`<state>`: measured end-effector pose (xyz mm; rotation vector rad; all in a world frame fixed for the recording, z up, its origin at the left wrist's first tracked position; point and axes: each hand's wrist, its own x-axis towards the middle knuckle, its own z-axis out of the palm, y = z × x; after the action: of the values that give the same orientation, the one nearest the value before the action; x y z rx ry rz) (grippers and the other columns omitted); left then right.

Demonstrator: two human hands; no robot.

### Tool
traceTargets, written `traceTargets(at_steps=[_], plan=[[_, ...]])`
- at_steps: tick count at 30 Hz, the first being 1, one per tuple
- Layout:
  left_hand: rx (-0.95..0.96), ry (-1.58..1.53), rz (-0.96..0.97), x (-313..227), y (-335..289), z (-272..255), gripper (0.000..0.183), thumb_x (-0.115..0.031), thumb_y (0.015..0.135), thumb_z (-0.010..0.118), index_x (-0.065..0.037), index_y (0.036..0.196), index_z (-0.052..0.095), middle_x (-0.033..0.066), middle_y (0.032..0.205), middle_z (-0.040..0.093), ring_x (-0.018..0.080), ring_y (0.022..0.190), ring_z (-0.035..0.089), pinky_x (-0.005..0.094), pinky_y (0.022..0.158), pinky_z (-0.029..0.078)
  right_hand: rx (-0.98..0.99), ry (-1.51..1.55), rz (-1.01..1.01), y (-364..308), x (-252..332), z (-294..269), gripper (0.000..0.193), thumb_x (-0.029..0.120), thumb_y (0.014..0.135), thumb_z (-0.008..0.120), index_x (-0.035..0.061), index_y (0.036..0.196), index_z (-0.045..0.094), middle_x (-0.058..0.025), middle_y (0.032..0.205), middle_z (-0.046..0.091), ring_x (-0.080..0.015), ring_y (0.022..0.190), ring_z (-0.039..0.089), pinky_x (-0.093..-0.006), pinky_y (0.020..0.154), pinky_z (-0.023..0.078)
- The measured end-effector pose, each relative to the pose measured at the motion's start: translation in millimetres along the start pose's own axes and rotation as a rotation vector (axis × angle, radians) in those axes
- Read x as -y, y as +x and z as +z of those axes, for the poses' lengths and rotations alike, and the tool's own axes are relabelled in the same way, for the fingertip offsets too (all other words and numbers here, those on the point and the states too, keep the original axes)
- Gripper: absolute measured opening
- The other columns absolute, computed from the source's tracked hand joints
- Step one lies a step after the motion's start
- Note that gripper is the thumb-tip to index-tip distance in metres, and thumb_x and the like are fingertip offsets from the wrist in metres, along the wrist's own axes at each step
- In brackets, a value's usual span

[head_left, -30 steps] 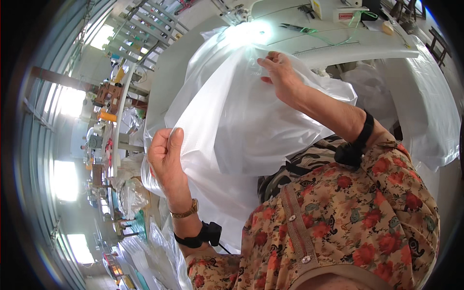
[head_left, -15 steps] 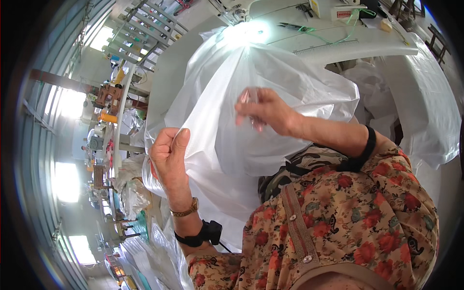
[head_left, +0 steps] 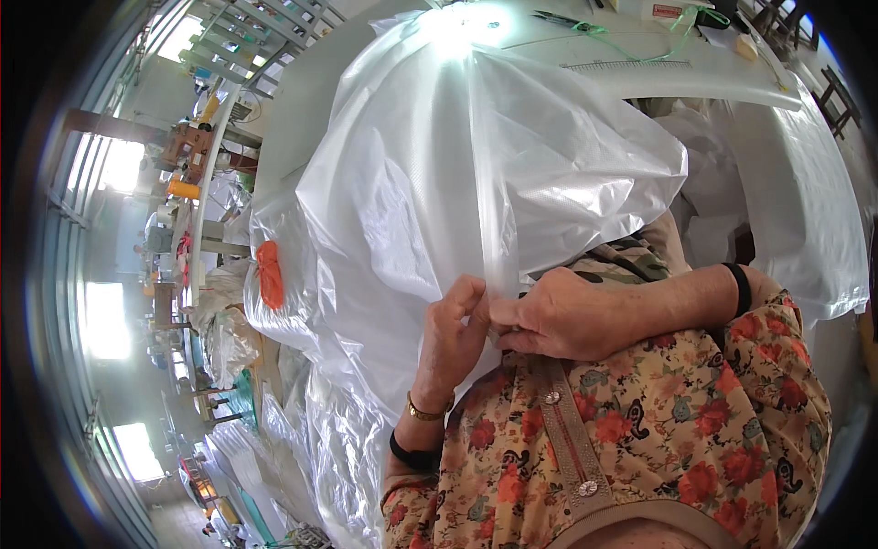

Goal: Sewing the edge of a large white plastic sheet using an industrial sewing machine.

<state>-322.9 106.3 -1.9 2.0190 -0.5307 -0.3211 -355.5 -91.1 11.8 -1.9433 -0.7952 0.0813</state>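
A large translucent white plastic sheet (head_left: 393,201) spreads from under a bright lamp (head_left: 462,32) down over my lap. A narrow folded strip (head_left: 489,201) runs down its middle toward me. At the strip's near end, close to my body, my left hand (head_left: 455,334) pinches the sheet between thumb and fingers. My right hand (head_left: 572,316) is closed on the same edge, right beside the left, with its fingertips partly hidden. The lamp's glare washes out whatever lies at the sheet's far end.
A pale worktable (head_left: 631,78) with a ruler scale carries dark tweezers-like tool (head_left: 553,18) and green thread (head_left: 640,57). More plastic sheeting (head_left: 796,192) hangs at the right. An orange-red bundle (head_left: 269,274) lies at the left, near an orange thread cone (head_left: 184,189).
Both hands have come together near my body: the left moved right and down, the right moved down from above the sheet and took its edge. The folded strip is now drawn straight.
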Motion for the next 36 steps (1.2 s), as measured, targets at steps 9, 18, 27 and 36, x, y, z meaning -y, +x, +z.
traceTargets(at_steps=[9, 18, 27, 36], plan=[[-0.100, -0.269, -0.141, -7.8, -7.1, 7.6, 0.020, -0.017, 0.097, 0.050, 0.000, 0.094, 0.058, 0.0029, 0.078, 0.062, 0.0068, 0.070, 0.051, 0.0247, 0.061, 0.044, 0.250, -0.408, -0.186, 6.6, -3.7, 15.9, 0.016, 0.014, 0.082, 0.058, -0.0009, 0.084, 0.052, -0.0130, 0.059, 0.057, -0.0314, 0.054, 0.063, -0.0384, 0.047, 0.049], [-0.095, -0.340, -0.155, 5.4, -9.2, 0.4, 0.020, -0.013, 0.095, 0.059, -0.004, 0.078, 0.054, -0.0091, 0.065, 0.043, -0.0005, 0.061, 0.032, 0.0186, 0.051, 0.026, -0.348, -0.440, -0.425, -24.2, -12.5, -48.9, 0.014, 0.006, 0.079, 0.060, 0.0030, 0.093, 0.058, -0.0115, 0.093, 0.062, -0.0288, 0.091, 0.063, -0.0388, 0.074, 0.052], [-0.090, -0.431, -0.078, -14.7, -3.9, -5.3, 0.015, -0.010, 0.092, 0.063, -0.002, 0.081, 0.058, -0.0087, 0.065, 0.051, -0.0017, 0.060, 0.040, 0.0164, 0.051, 0.029, -1.037, 0.052, 0.712, -141.3, -133.1, -94.7, 0.029, 0.022, 0.081, 0.071, -0.0008, 0.085, 0.054, -0.0072, 0.079, 0.055, -0.0258, 0.076, 0.048, -0.0294, 0.076, 0.040], [-0.114, -0.361, 0.007, -51.2, 6.1, -22.6, 0.015, 0.000, 0.087, 0.063, -0.002, 0.075, 0.056, -0.0094, 0.061, 0.044, -0.0021, 0.055, 0.034, 0.0178, 0.048, 0.024, -0.340, -0.260, 0.174, -66.1, 2.7, -79.9, 0.024, 0.011, 0.086, 0.065, -0.0024, 0.076, 0.048, -0.0132, 0.066, 0.041, -0.0283, 0.062, 0.040, -0.0338, 0.060, 0.038]])
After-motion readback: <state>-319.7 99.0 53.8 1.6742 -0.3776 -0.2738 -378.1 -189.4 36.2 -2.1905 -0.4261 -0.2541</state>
